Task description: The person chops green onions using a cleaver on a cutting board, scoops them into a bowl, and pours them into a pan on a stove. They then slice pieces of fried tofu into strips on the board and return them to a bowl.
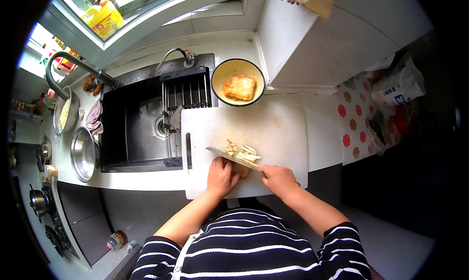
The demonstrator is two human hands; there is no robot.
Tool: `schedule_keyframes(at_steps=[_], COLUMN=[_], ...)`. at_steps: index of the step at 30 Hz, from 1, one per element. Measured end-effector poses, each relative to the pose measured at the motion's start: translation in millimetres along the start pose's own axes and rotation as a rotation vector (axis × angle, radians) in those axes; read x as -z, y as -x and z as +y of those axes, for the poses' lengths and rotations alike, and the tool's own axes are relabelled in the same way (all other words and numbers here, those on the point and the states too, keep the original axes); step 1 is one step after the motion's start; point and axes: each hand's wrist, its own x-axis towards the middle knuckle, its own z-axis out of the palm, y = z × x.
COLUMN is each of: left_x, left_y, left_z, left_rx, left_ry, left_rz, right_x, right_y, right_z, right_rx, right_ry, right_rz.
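Observation:
My right hand (pixel 279 181) is closed round the handle of a kitchen knife (pixel 229 157), its blade slanting up to the left across the cutting board (pixel 283 128). Just below the blade, the curled fingers of my left hand (pixel 222 177) press on a golden-brown slab of food (pixel 240 171), perhaps fried tofu, partly hidden by the hand and knife. Pale strips with browned edges (pixel 249 154) lie on the far side of the blade. Beyond the board, a cream bowl with a dark rim (pixel 219 72) holds more golden-brown slabs (pixel 239 87).
Left of the board is a black sink (pixel 139 128) with a rack (pixel 188 87) and faucet (pixel 78 65). A steel basin (pixel 84 154) stands at its left. A white wall block (pixel 303 50) rises behind right, beside a flower-patterned cloth (pixel 354 118) and plastic bag (pixel 398 84).

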Motion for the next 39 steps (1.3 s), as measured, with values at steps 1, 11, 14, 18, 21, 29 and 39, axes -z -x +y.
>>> schedule_keyframes(at_steps=[1, 11, 14, 18, 21, 29, 39], left_x=[0, 38, 57, 62, 51, 11, 3], left_y=[0, -66, -138, -216, -250, -278, -279], left_z=[-1, -30, -38, -44, -43, -28, -36], left_rx=[-0.002, -0.036, -0.143, -0.181, -0.19, -0.468, -0.579], left_ry=[-0.012, 0.061, 0.028, -0.013, -0.162, -0.514, -0.572], left_rz=[0.0, 0.307, 0.434, 0.274, -0.03, -0.276, -0.182], right_x=[-8, 10, 11, 13, 9, 4, 6], right_y=[-5, 7, 13, 20, 23, 24, 17], right_z=[-1, 4, 9, 7, 11, 22, 21], right_rx=[0.013, -0.002, -0.101, -0.189, -0.215, -0.298, -0.312], right_ry=[-0.006, -0.318, -0.463, -0.555, -0.551, -0.572, -0.563], right_rz=[0.019, 0.362, 0.398, 0.42, 0.448, 0.48, 0.492])
